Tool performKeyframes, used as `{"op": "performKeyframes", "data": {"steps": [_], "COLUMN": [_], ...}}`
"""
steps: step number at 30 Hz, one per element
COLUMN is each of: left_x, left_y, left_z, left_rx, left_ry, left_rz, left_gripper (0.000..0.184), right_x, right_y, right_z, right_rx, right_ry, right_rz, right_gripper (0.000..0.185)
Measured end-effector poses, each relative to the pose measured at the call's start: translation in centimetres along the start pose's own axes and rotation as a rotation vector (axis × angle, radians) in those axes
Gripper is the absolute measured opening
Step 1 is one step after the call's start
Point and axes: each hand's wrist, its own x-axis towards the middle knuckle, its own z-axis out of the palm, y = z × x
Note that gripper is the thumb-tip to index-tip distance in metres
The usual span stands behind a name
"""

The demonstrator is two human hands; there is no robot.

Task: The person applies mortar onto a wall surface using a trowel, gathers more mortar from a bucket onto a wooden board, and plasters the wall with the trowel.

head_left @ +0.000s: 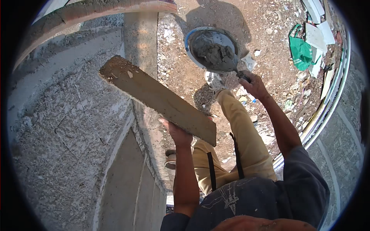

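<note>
My left hand [178, 134] grips a long, flat, brown board [160, 101] from its lower side, with most of the fingers hidden behind it. The board slants up to the left, and crumbs of mortar cling to its far end. My right hand [254, 86] is closed round the dark handle of a trowel [233, 64]. The trowel's blade reaches into a round basin [187, 43] with a pale, blue-edged rim. Wet grey mortar [214, 54] lies heaped inside the basin, against the blade.
A rough plastered wall [73, 104] rises on the left, with a curved ledge [96, 16] above it. Rubble-strewn ground [277, 50] holds a green bag [300, 49] beside white board scraps [316, 34]. Long pipes [327, 109] curve along the right. A small round container [170, 159] stands near the wall.
</note>
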Motion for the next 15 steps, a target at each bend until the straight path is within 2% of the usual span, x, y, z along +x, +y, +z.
{"op": "performKeyframes", "data": {"steps": [4,5,7,8,10,11,14,15], "left_x": [-2.5,-4.8,-6.7,-8.9,-13.5,-14.9,-21.8,-23.2], "left_y": [3.0,5.5,8.0,9.4,12.5,13.9,17.5,18.5], "left_z": [7.7,11.3,15.5,17.5,21.3,21.7,25.0,24.7], "left_rx": [-0.245,-0.172,-0.048,-0.086,-0.159,-0.232,-0.185,-0.338], "left_ry": [-0.398,-0.247,0.107,0.113,0.118,-0.068,-0.240,-0.276], "left_rz": [0.018,0.173,0.366,0.348,0.316,0.380,0.594,0.579], "left_gripper": [0.075,0.076,0.078,0.077,0.074,0.066,0.059,0.055], "right_x": [-10.2,-14.6,-21.2,-23.6,-27.5,-29.7,-35.7,-37.3], "right_y": [-14.2,-20.9,-28.3,-31.2,-36.4,-38.7,-43.9,-44.7], "right_z": [-5.0,-6.7,-7.8,-8.0,-7.2,-7.3,-6.4,-6.1], "right_rx": [0.031,-0.022,-0.096,-0.128,-0.072,-0.125,-0.430,-0.421], "right_ry": [0.058,0.058,0.054,0.032,0.135,0.043,-0.031,-0.051], "right_rz": [-0.176,-0.313,-0.482,-0.569,-0.936,-0.959,-0.932,-1.009], "right_gripper": [0.036,0.036,0.037,0.039,0.045,0.050,0.054,0.055]}}
